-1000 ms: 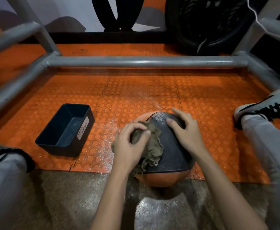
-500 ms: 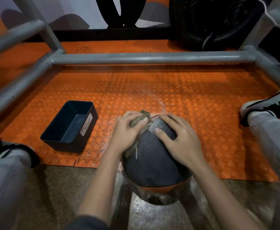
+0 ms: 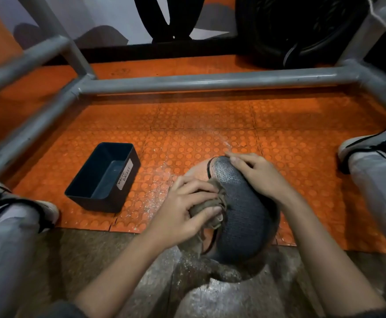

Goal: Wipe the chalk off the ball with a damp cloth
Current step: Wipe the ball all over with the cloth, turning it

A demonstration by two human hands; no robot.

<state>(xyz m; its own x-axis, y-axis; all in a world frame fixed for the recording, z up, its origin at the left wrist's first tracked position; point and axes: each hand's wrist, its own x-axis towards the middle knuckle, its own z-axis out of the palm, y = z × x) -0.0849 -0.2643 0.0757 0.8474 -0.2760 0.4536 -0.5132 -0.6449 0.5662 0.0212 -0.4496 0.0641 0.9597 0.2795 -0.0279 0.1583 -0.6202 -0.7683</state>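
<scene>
Currently the ball [image 3: 244, 214] sits on the floor between the person's legs, at the line where the orange studded tiles [image 3: 199, 120] meet the bare concrete [image 3: 95, 260]. It is orange with a dark, textured panel facing up.

Left hand [image 3: 178, 210]: grip closed around a bunched olive-brown cloth [image 3: 204, 204], fingers and thumb curled over it. The cloth is pressed to the ball's left side, at the seam between the orange skin and the dark panel. Frayed threads hang from its lower edge.

Right hand [image 3: 263, 177]: grip wide, holding nothing. Palm and straight fingers lie on the ball's upper right, fingertips reaching the far top of the dark panel.

Chalk: a pale grey-white film shows on the far end of the dark panel [image 3: 221, 171], just beside the right fingertips. White specks are scattered on the tiles to the left of the ball [image 3: 157, 187] and on the concrete beneath it [image 3: 199, 265].

Surroundings: a dark rectangular bin [image 3: 89, 180], open at the top, stands on the tiles to the left of the ball, apart from it. Its label [image 3: 124, 177] reads "WASTE BASKET". I cannot tell whether the bin holds anything. A grey pipe frame [image 3: 210, 80] runs across the far edge of the tiles and down both sides. A black tyre [image 3: 290, 31] stands behind the frame at upper right. One shoe [image 3: 15, 203] shows at the left edge, another [image 3: 375, 143] at the right, both below grey trouser legs.
</scene>
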